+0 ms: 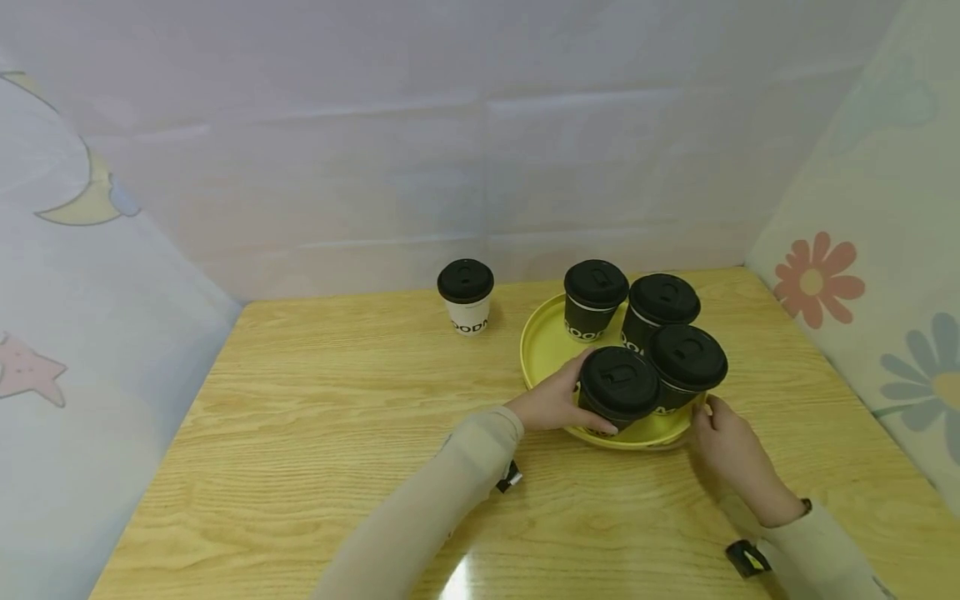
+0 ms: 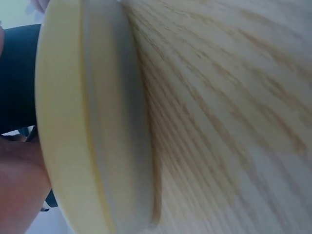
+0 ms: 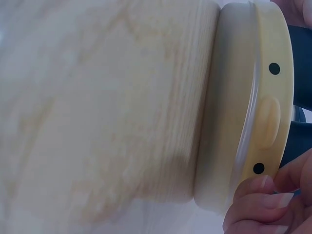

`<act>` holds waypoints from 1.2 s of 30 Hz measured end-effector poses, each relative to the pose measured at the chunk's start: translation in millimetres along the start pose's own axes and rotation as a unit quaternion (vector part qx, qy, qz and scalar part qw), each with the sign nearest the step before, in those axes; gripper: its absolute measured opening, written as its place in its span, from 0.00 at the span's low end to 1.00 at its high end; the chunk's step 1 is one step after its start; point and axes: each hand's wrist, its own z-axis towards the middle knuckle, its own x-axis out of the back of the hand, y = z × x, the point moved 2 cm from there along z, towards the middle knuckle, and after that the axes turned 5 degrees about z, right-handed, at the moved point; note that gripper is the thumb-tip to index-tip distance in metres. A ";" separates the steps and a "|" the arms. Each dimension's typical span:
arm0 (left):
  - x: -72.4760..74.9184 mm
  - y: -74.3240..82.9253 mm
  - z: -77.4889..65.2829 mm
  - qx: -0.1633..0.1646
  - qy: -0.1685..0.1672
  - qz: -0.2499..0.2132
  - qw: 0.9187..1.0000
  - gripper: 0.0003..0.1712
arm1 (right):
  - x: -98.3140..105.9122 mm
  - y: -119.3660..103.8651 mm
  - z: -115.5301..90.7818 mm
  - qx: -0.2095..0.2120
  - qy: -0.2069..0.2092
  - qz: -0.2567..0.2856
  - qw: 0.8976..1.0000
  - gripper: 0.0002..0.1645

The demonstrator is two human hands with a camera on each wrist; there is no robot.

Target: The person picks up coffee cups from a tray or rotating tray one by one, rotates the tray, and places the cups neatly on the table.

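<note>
In the head view my left hand (image 1: 558, 400) grips a black paper coffee cup (image 1: 619, 385) with a black lid, its thumb across the front. That cup stands at the front of a round yellow tray (image 1: 542, 350). My right hand (image 1: 731, 446) holds the tray's rim at the front right, with curled fingers (image 3: 256, 202) at the edge in the right wrist view. Three more black lidded cups share the tray: one at the back left (image 1: 595, 300), one at the back right (image 1: 660, 312) and one beside the gripped cup (image 1: 686, 362).
A white lidded cup (image 1: 468, 304) stands left of the tray on the wood-grain table (image 1: 322, 417). Behind the table hangs a pale sheet (image 1: 390, 167), and printed sheets flank both sides. Dark straps (image 1: 746, 558) hang near the sleeves.
</note>
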 end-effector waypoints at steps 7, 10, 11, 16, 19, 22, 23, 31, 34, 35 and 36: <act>-1.3 -1.2 0.3 0.014 0.000 -0.027 1.000 0.51 | -0.4 -2.4 -0.4 -0.001 -0.003 0.000 1.000 0.35; -1.7 -1.4 -2.8 0.051 0.004 -0.032 0.998 0.53 | -0.6 -2.7 -0.2 -0.002 -0.005 0.001 1.000 0.35; -1.7 -1.4 -3.8 0.060 0.006 -0.032 0.998 0.54 | -0.7 -2.6 -0.1 -0.002 -0.006 0.000 1.000 0.35; -0.8 -1.4 -7.1 0.059 0.011 -0.035 0.998 0.56 | -0.9 -2.8 0.3 -0.001 -0.008 0.001 1.000 0.36; -0.1 -1.6 -7.8 0.040 0.013 -0.042 0.998 0.57 | -1.0 -2.9 0.5 0.002 -0.006 -0.002 1.000 0.35; -0.4 -2.3 -8.6 0.034 0.019 -0.049 0.998 0.56 | -0.9 -3.3 0.3 0.004 -0.003 -0.005 1.000 0.35; -0.5 -2.3 -9.4 0.040 0.025 -0.052 0.998 0.56 | -0.8 -3.2 0.3 0.005 -0.002 -0.007 1.000 0.35; 3.8 6.7 -21.5 0.075 0.095 -0.053 0.991 0.56 | 0.7 -0.9 1.5 -0.001 -0.004 -0.013 1.000 0.36; 6.7 10.6 -26.2 0.064 0.113 -0.058 0.990 0.57 | 0.7 1.2 2.0 0.001 -0.003 -0.012 1.000 0.37; 8.0 11.6 -27.9 0.054 0.117 -0.061 0.990 0.58 | 0.3 2.0 2.0 0.002 -0.003 -0.012 1.000 0.37; 9.4 12.8 -29.8 0.043 0.119 -0.064 0.990 0.58 | 0.1 2.5 2.1 0.003 -0.003 -0.011 1.000 0.37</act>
